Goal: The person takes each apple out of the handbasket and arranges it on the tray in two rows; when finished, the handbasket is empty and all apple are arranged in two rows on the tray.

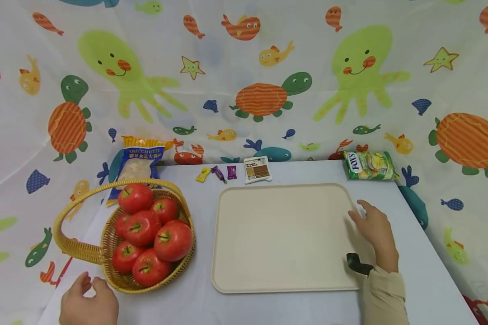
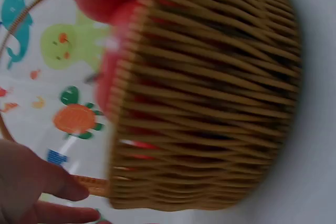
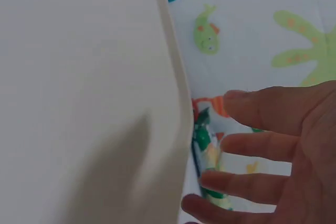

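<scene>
A wicker basket (image 1: 146, 285) with an arched handle stands at the left of the table, filled with several red apples (image 1: 172, 240). My left hand (image 1: 90, 301) is at the basket's near left side, thumb and fingers apart, holding nothing. In the left wrist view its fingers (image 2: 58, 182) overlap the foot of the basket handle (image 2: 94, 184). To the right lies a flat cream tray (image 1: 286, 239). Over the tray's right edge hovers my right hand (image 1: 376, 230), its fingers spread with nothing between them. The right wrist view shows those fingers (image 3: 257, 147) beside the tray rim (image 3: 181, 85).
Behind the basket leans a blue and yellow pasta bag (image 1: 136, 164). Small wrapped candies (image 1: 218, 174) and a flat white and brown packet (image 1: 258, 169) lie along the back edge. A green FOX'S bag (image 1: 370, 165) lies at the back right. A sea-animal cloth hangs behind.
</scene>
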A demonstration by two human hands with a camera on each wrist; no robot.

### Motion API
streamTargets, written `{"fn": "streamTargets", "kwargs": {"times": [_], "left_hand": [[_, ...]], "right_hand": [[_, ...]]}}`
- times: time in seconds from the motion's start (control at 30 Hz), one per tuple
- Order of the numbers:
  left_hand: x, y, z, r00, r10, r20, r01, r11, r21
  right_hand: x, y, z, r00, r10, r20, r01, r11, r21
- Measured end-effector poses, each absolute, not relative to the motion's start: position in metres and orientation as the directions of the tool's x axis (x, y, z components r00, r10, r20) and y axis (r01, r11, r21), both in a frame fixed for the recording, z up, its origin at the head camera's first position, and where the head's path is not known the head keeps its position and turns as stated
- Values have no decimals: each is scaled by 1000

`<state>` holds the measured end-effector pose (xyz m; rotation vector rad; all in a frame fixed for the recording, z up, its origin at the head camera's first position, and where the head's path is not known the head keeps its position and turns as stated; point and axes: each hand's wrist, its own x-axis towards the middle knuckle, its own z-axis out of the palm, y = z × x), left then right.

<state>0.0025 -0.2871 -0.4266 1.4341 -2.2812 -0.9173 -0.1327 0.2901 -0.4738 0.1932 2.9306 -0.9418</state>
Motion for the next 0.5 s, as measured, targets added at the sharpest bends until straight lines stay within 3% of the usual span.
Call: {"fn": "streamTargets", "kwargs": {"times": [0.07,0.17,0.5], "left_hand": [[1,-295,-443,-500,-850,-166,-718,300,629],[-2,-301,-456,-544,-818,-188,-698,316,642],[-9,-309,-451,-480,-847,-230,-668,182,722]], "right_hand": [[-134,291,-478,-990,79,-117,132,807,-575],[-135,290,-483,-991,58,-121,118,801,-587],[-137,289,-493,-988,143,-55,147,784,-603]]}}
